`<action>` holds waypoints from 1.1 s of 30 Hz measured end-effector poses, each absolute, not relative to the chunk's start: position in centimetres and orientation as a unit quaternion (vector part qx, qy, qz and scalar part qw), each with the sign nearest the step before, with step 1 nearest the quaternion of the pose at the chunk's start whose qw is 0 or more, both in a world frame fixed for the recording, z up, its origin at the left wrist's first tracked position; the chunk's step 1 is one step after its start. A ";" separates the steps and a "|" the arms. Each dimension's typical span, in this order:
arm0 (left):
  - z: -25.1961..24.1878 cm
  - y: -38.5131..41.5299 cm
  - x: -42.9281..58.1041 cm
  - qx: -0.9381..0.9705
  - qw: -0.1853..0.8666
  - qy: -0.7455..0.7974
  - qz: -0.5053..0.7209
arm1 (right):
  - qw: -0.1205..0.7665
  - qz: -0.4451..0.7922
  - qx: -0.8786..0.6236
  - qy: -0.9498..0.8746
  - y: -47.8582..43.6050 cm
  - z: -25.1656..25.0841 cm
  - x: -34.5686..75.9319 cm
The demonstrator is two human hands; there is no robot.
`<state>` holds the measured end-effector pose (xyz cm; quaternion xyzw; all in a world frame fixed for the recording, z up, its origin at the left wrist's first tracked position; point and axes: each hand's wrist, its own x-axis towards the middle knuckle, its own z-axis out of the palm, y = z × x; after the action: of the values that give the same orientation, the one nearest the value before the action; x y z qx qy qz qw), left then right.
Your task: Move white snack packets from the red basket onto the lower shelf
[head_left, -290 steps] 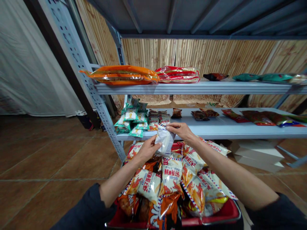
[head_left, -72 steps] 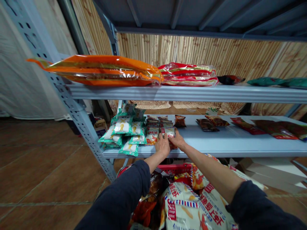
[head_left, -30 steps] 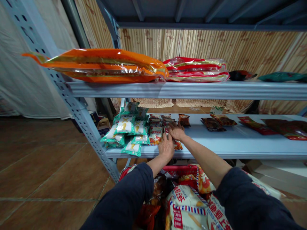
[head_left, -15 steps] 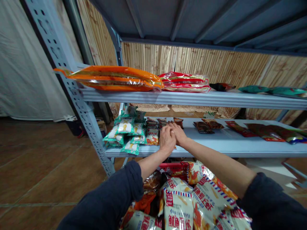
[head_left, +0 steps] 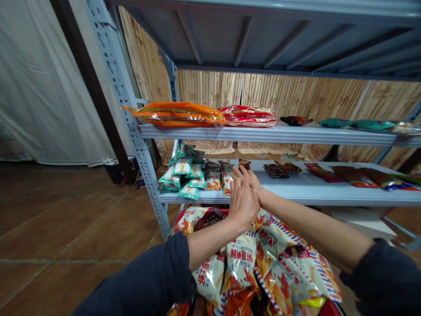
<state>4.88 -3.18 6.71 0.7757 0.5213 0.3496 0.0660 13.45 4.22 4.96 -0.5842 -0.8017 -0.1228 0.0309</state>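
By the newly exposed white packet [head_left: 226, 182], left hand [head_left: 244, 201] against right hand [head_left: 252, 179], grips impossible to tell.

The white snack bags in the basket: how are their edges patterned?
Red, blue and white stripes on the white snack bags, seen in the head view.

Orange bag [head_left: 177, 115] beside red packs [head_left: 249, 118], pale curtain [head_left: 29, 87], tiled floor [head_left: 72, 237]
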 end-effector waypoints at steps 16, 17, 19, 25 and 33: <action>6.3 -7.4 4.6 0.744 0.086 0.498 0.437 | -0.023 -0.235 -0.561 -0.793 -2.0 6.4 13.9; 6.2 -7.6 4.6 0.746 0.086 0.500 0.430 | -0.027 -0.235 -0.564 -0.791 -2.1 6.4 13.9; 5.8 -8.3 4.6 0.760 0.094 0.488 0.420 | -0.033 -0.232 -0.571 -0.786 -2.2 6.3 13.8; 5.2 -8.8 4.2 0.754 0.112 0.473 0.441 | -0.025 -0.213 -0.579 -0.787 -2.5 6.2 13.6; 4.9 -9.4 4.5 0.766 0.147 0.452 0.433 | -0.034 -0.194 -0.579 -0.791 -2.7 6.1 13.7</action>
<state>4.52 -9.37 4.87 0.7656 0.4524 0.4329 0.1474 13.73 -2.72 6.09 -0.5787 -0.7913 -0.1943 -0.0343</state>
